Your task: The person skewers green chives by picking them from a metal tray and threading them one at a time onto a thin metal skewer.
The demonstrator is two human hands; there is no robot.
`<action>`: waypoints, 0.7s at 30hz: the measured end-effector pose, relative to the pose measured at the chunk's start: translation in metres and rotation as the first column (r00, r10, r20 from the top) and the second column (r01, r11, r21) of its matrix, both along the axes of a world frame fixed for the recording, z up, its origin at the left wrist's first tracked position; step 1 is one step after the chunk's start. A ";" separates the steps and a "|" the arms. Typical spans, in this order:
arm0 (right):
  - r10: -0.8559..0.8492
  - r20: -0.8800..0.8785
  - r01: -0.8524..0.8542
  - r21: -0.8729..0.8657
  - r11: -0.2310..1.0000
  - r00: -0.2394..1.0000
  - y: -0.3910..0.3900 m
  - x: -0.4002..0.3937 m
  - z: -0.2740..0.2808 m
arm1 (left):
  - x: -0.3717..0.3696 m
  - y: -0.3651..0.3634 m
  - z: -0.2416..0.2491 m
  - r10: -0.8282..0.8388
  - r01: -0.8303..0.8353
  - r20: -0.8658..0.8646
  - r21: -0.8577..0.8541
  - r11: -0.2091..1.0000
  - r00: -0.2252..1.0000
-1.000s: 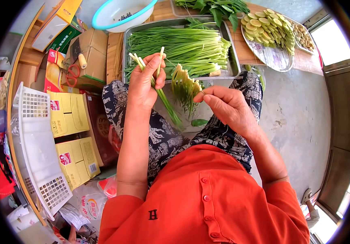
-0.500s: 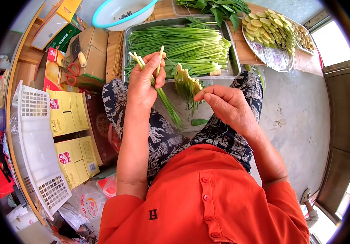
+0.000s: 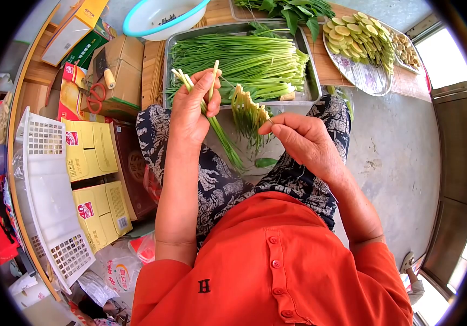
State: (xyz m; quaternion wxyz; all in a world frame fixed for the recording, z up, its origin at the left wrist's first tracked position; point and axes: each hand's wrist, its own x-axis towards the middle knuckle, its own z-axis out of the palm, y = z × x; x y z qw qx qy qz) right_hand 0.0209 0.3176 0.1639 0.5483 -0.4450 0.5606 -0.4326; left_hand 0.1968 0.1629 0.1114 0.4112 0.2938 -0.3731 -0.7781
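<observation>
My left hand (image 3: 194, 106) is closed around several green chive-like stalks (image 3: 223, 142), pale ends up and green ends trailing down over my lap. A gathered row of similar stalks (image 3: 247, 111) hangs between my hands, its cut tops apparently strung on a thin line. My right hand (image 3: 302, 140), thumb and finger pinched, grips a thin thread (image 3: 271, 121) at the right end of this row. Whether a needle is in the pinch is hidden. Behind my hands, a metal tray (image 3: 316, 81) holds a heap of long green stalks (image 3: 233, 54).
On the wooden table (image 3: 152, 70) are a blue-rimmed basin (image 3: 136, 31), leafy greens (image 3: 293, 10) and a plate (image 3: 347, 65) of sliced vegetable (image 3: 361, 41). To the left stand a carton (image 3: 127, 60), red scissors (image 3: 97, 98), yellow boxes (image 3: 89, 152) and a white basket (image 3: 46, 185).
The hanging row of stalks has swung very slightly. Both hands keep almost the same place and grip.
</observation>
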 end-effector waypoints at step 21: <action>0.007 0.022 -0.007 0.021 1.000 1.000 0.001 -0.001 0.000 | 0.006 -0.005 0.000 -0.042 0.041 -0.018 -0.033 0.999 0.999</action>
